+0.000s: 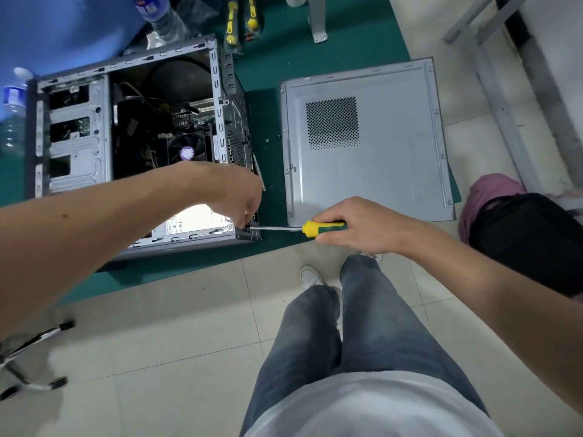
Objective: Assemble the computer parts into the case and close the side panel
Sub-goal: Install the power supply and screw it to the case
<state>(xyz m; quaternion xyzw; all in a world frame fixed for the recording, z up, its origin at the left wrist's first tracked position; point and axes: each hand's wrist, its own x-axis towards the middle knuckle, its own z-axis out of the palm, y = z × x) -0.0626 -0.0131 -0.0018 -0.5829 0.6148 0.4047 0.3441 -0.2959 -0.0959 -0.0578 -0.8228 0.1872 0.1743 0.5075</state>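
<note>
Two hands on one screw: my left hand (244, 200) pinches at the case (138, 146) rear corner near the counter (268, 33) front edge, my right hand (353, 223) grips the screwdriver (315, 228). Slipping could drop the screw inside (side panel (366, 140) lies flat alongside).

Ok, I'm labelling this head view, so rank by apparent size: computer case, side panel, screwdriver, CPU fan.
1. Computer case
2. Side panel, a close second; it lies flat, so the ranking is unsure
3. Screwdriver
4. CPU fan, similar to the screwdriver and deeper inside, so unsure
</note>
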